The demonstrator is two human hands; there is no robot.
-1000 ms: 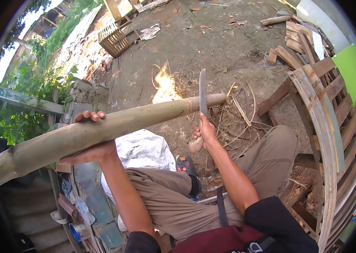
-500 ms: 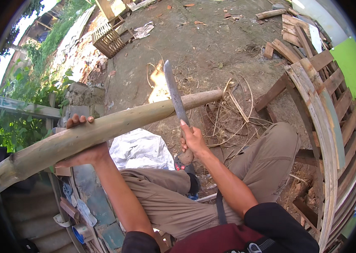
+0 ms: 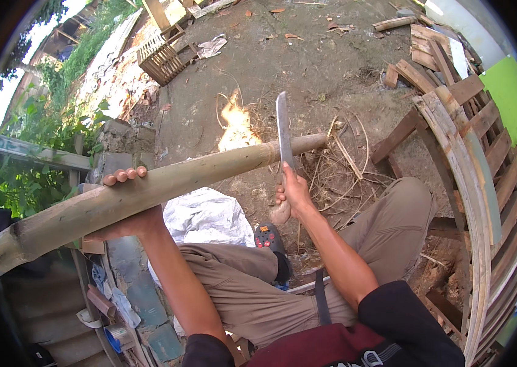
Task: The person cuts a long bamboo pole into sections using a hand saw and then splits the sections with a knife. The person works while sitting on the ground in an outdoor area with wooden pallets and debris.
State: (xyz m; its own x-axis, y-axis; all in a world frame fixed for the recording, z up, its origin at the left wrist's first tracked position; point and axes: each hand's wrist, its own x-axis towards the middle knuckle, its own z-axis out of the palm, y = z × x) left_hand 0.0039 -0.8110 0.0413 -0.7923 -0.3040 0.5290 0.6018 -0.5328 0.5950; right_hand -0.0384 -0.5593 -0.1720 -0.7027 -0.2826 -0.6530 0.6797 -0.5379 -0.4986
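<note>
A thick, pale green-brown bamboo pole [image 3: 167,180] slants from the lower left up to the middle right, its thinner end farthest from me. My left hand [image 3: 129,225] is wrapped round the thick part from underneath, fingertips showing over the far side. In my right hand [image 3: 295,189] is a machete [image 3: 283,125], gripped by its wooden handle with the blade pointing away from me. The blade crosses the pole near its thin end, just right of a ring-like node; whether its edge touches the pole I cannot tell.
A small fire [image 3: 236,128] burns on the ground beyond the pole. Dry sticks [image 3: 326,177] lie right of my hands, and a white sack [image 3: 209,217] lies below the pole. A slatted wooden structure [image 3: 479,159] stands at right, a wooden crate [image 3: 159,60] at far left.
My right hand and the machete have moved right along the pole toward its thin end. The blade has swung from leaning left to nearly straight ahead. My left hand keeps its hold.
</note>
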